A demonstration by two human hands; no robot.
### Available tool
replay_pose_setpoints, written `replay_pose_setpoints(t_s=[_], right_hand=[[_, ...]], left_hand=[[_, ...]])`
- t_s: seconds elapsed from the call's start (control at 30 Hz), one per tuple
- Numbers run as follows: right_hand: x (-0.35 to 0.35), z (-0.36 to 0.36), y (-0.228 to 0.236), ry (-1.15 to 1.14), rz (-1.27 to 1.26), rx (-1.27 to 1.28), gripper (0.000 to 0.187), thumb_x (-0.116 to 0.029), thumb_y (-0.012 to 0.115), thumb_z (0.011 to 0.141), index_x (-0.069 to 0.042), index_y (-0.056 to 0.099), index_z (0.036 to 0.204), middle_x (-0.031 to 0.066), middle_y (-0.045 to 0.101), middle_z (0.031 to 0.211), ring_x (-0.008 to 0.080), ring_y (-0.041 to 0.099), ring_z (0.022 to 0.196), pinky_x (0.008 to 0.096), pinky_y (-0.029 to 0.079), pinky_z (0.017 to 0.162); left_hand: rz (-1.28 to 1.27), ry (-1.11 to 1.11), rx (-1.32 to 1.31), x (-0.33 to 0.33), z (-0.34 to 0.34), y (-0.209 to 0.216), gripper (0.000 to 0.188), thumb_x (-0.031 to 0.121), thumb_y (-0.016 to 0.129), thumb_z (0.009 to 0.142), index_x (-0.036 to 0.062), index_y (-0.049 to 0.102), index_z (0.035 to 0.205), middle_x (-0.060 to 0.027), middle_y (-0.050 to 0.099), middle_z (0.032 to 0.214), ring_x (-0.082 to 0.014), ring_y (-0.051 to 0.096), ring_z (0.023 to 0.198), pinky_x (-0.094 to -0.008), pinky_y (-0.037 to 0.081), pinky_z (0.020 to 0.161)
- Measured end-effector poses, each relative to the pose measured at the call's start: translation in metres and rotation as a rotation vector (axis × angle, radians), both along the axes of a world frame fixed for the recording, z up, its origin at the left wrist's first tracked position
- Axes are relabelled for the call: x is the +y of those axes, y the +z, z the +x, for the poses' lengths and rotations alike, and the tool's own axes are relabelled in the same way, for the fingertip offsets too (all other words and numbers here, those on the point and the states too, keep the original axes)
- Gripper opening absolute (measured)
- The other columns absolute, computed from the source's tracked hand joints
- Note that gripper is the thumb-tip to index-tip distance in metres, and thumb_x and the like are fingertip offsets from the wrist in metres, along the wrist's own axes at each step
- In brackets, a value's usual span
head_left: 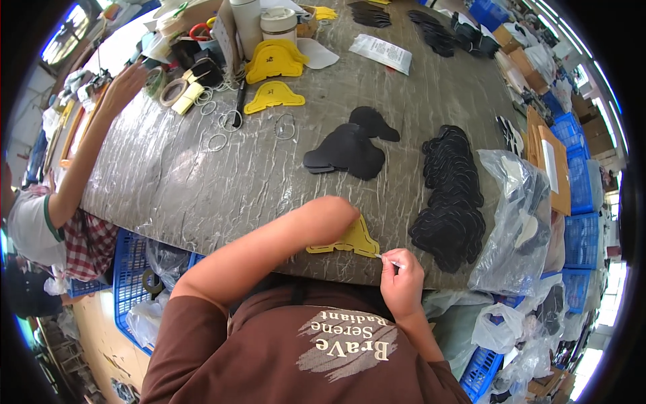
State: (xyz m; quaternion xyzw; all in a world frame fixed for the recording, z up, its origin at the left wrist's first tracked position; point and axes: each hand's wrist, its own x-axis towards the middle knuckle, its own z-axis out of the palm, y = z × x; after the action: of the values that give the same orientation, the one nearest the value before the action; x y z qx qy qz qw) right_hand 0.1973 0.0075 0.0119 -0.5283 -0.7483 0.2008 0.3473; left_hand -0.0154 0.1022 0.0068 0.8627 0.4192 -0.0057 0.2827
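Note:
At the table's near edge lies a yellow template (360,241) with a curved outline and slots. My left hand (340,212) is bent down over its upper left part, and its fingers are hidden behind the back of the hand and wrist. In my closed right hand (402,269) is a thin, pale pen-like marking tool (385,258), its tip at the template's lower right corner. Whatever lies under the template is hard to make out. Beyond my left hand, several black cut pieces (350,151) sit in a small overlapping stack.
A long overlapping row of black pieces (449,188) lies to my right, beside a clear plastic bag (515,215). More yellow templates (274,96) and a tape roll (173,92) are at the far left. Another person's arm (87,151) reaches onto the table (235,182) from the left.

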Motion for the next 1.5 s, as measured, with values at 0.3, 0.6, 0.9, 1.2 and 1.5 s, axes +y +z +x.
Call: replay_pose_setpoints(t_s=[0.3, 0.6, 0.9, 1.2, 1.5], right_hand=[[0.025, -0.046, 0.008, 0.293, -0.079, 0.24, 0.014, 0.001, 0.073, 0.077, -0.004, 0.061, 0.083, 0.0105, 0.066, 0.079, 0.0271, 0.062, 0.069, 0.0352, 0.049, 0.062], [0.032, -0.072, -0.007, 0.325, 0.048, 0.131, 0.019, -0.005, 0.075, 0.073, -0.009, 0.059, 0.08, 0.0076, 0.059, 0.066, 0.0288, 0.059, 0.062, 0.0404, 0.045, 0.057], [0.03, -0.07, -0.002, 0.378, 0.016, 0.093, 0.015, -0.004, 0.073, 0.076, -0.007, 0.059, 0.08, 0.0097, 0.062, 0.069, 0.0302, 0.06, 0.062, 0.039, 0.046, 0.057], [0.032, -0.05, -0.002, 0.227, -0.148, 0.134, 0.011, -0.001, 0.07, 0.079, -0.002, 0.06, 0.081, 0.0122, 0.064, 0.075, 0.028, 0.063, 0.067, 0.0349, 0.049, 0.062], [0.033, -0.036, -0.003, 0.143, -0.164, 0.218, 0.013, -0.002, 0.07, 0.08, -0.003, 0.057, 0.08, 0.0132, 0.061, 0.071, 0.0312, 0.06, 0.065, 0.0382, 0.047, 0.059]], left_hand=[[-0.219, -0.02, -0.107, 0.026, 0.0, 0.004, 0.022, 0.008, 0.07, 0.061, 0.0034, 0.067, 0.082, -0.016, 0.066, 0.078, -0.0345, 0.064, 0.075, -0.0411, 0.049, 0.067], [-0.253, 0.011, -0.112, 0.027, 0.0, 0.001, 0.023, 0.009, 0.071, 0.062, 0.0037, 0.067, 0.084, -0.0156, 0.067, 0.08, -0.0341, 0.065, 0.077, -0.0406, 0.05, 0.068], [-0.247, -0.024, -0.105, 0.029, 0.0, 0.001, 0.024, 0.009, 0.072, 0.062, 0.0037, 0.067, 0.085, -0.0157, 0.068, 0.081, -0.0345, 0.065, 0.079, -0.0406, 0.05, 0.069], [-0.264, -0.033, -0.092, 0.029, 0.0, 0.005, 0.024, 0.008, 0.073, 0.063, 0.0028, 0.067, 0.086, -0.015, 0.068, 0.081, -0.0339, 0.066, 0.08, -0.0404, 0.05, 0.07], [-0.254, -0.042, -0.106, 0.028, 0.0, 0.004, 0.021, 0.009, 0.071, 0.064, 0.0029, 0.066, 0.084, -0.0152, 0.067, 0.079, -0.0331, 0.065, 0.077, -0.0404, 0.05, 0.068]])
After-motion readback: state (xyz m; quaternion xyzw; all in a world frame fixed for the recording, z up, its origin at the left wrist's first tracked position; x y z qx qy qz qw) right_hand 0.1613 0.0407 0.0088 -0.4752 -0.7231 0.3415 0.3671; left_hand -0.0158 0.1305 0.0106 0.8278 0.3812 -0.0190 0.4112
